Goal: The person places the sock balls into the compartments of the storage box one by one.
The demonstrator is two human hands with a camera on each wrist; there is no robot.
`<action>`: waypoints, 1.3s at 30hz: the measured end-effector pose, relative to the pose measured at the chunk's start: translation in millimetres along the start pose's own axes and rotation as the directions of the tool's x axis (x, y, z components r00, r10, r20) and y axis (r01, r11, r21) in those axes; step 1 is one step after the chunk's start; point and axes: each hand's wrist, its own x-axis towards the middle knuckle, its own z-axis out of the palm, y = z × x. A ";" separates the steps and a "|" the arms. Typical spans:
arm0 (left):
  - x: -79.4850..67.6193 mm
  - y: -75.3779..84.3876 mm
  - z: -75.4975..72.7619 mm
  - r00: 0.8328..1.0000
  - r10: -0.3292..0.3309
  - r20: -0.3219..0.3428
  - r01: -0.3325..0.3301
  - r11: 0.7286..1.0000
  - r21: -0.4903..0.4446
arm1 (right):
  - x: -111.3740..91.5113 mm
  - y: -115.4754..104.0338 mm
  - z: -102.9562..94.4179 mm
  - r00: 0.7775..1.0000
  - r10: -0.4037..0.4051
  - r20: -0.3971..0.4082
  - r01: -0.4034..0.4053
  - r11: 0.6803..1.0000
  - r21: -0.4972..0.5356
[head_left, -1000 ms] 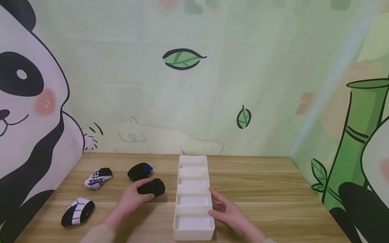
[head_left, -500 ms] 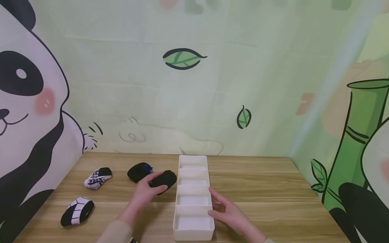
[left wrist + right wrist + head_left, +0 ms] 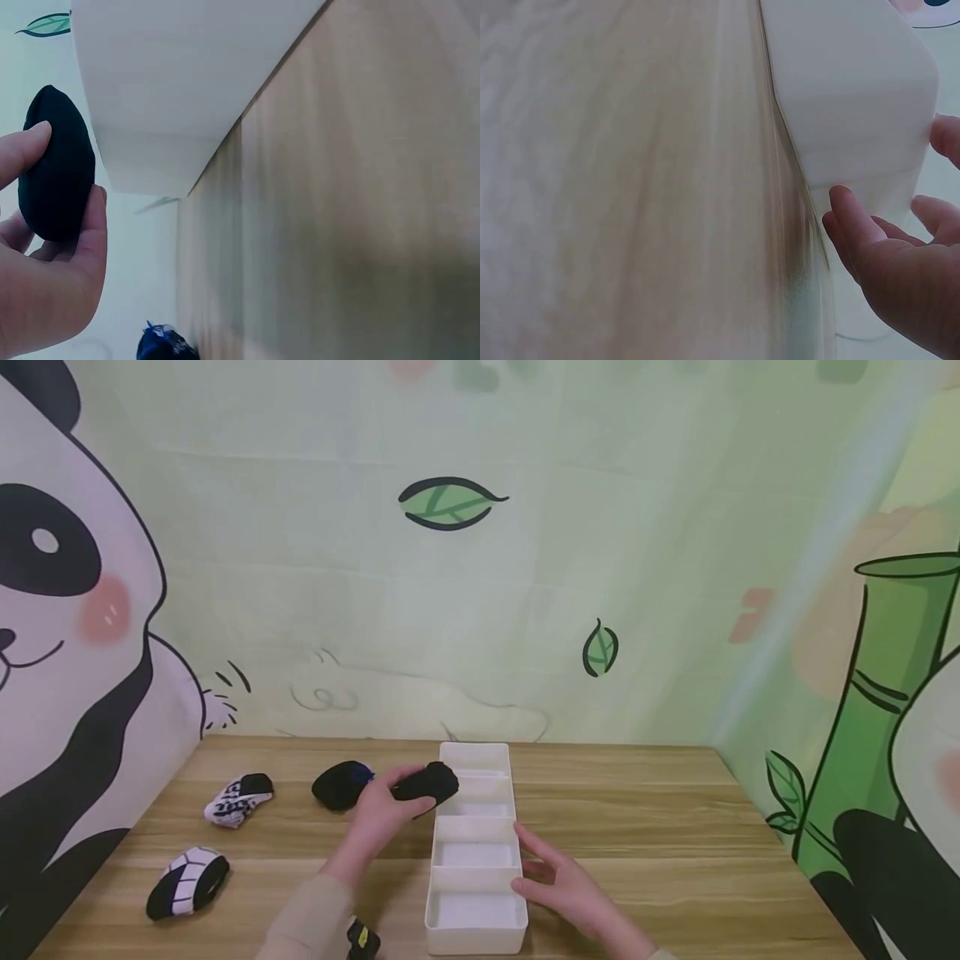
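Between thumb and fingers my left hand (image 3: 381, 812) grips a rolled black sock (image 3: 427, 783), raised over the left rim of a long white divided box (image 3: 476, 941). In the left wrist view, the black sock (image 3: 58, 161) stands clear of the box's outer side (image 3: 172, 90). My right hand (image 3: 562, 887) touches the box's right side with fingers extended, as the right wrist view also shows against the white wall (image 3: 855, 82). The compartments that show hold nothing; the sock partly covers one near the back.
Left of the box lie a black sock roll with a blue part (image 3: 341, 787), a white-and-black patterned one (image 3: 238, 800) and a black one with a white lined panel (image 3: 187, 883). All rest on the wooden table (image 3: 637, 810), which meets a printed backdrop (image 3: 337, 568).
My left hand has carried the black sock right and away from me, from left of the box to over its rim. My right hand stays at the box's side.
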 end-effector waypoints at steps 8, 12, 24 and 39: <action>19.1 10.6 8.3 0.998 0.054 0.032 -0.056 0.996 0.063 | 0.0 -0.1 1.0 1.000 0.007 -0.008 -0.007 1.000 0.011; 28.0 18.3 13.5 0.995 0.089 0.054 -0.095 0.988 0.125 | 0.5 -0.8 0.3 1.000 0.013 -0.011 -0.013 1.000 0.003; 48.6 27.5 25.3 0.995 0.065 0.073 -0.075 0.988 0.136 | -0.1 1.4 0.2 1.000 0.016 -0.008 -0.016 1.000 -0.019; 60.4 25.4 32.0 0.983 0.165 0.080 -0.180 0.956 0.231 | -0.5 -0.4 1.0 1.000 0.002 0.005 -0.002 1.000 0.013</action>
